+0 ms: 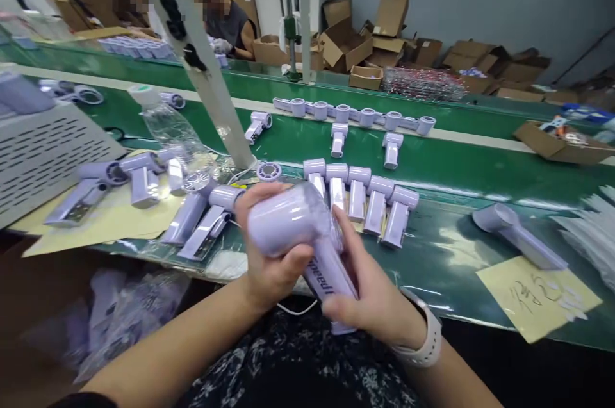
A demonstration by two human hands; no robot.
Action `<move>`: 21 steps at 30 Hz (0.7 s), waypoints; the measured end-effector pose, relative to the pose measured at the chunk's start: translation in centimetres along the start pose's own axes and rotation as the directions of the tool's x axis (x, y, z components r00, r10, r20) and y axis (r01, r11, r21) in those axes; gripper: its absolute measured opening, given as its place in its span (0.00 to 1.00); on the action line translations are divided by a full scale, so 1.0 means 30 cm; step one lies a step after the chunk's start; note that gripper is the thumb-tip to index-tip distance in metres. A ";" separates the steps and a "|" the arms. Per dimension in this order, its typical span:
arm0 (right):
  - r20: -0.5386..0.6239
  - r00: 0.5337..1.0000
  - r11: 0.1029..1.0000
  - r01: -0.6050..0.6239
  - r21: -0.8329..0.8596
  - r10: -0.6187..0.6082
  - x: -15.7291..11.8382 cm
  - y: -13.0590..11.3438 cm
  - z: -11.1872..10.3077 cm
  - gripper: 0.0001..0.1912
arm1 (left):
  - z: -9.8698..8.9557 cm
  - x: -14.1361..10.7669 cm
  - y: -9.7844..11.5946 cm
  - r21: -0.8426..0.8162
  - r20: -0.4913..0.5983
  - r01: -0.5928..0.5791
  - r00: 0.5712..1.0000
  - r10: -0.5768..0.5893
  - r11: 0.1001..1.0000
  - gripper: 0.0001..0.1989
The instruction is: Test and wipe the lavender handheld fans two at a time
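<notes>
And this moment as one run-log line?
left hand: holds hair dryer | right hand: on its handle | ahead: row of dryers | far right: yellow paper

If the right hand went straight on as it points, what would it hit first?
The right hand would first meet the lilac device it grips; beyond, probably the nearer lilac row, though depth is unclear.
</notes>
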State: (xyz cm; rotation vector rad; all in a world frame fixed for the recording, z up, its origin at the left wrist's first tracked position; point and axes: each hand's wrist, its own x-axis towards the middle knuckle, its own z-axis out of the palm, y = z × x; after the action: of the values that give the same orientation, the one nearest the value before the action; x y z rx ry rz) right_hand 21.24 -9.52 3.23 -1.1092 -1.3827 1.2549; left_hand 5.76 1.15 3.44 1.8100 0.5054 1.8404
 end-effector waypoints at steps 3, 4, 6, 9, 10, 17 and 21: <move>-0.252 0.967 0.968 -0.093 -0.233 0.032 -0.014 0.011 -0.137 0.59 | -0.015 -0.005 -0.064 0.197 0.434 -0.007 0.897 -0.081 0.980 0.35; -0.364 0.931 0.936 -0.162 -0.313 0.040 -0.028 0.019 -0.213 0.56 | -0.040 -0.007 -0.087 0.291 0.543 -0.047 0.830 -0.125 0.955 0.34; -0.635 0.772 0.826 -0.369 -0.427 0.017 -0.068 0.044 -0.386 0.52 | -0.104 -0.018 -0.135 0.462 0.645 -0.148 0.732 -0.217 0.874 0.28; -0.857 0.514 0.590 -0.686 -0.426 -0.021 -0.141 0.086 -0.618 0.52 | -0.194 -0.060 -0.209 0.608 0.654 -0.247 0.694 -0.300 0.754 0.20; -0.876 0.483 0.542 -0.733 -0.412 -0.014 -0.169 0.095 -0.674 0.52 | -0.214 -0.077 -0.231 0.628 0.657 -0.267 0.684 -0.315 0.731 0.21; -0.934 0.330 0.255 -0.899 -0.355 -0.135 -0.316 0.075 -0.831 0.38 | -0.239 -0.135 -0.269 0.662 0.637 -0.279 0.699 -0.326 0.696 0.23; -0.838 0.384 0.125 -0.879 -0.461 -0.387 -0.135 0.083 -0.846 0.24 | -0.235 -0.145 -0.267 0.676 0.582 -0.230 0.749 -0.316 0.700 0.17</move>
State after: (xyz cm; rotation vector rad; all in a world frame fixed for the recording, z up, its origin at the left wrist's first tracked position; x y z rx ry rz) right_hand 47.01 -9.41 1.59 -2.6605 -0.8387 -0.5592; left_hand -0.56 5.60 -5.10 2.7539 1.0644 0.8048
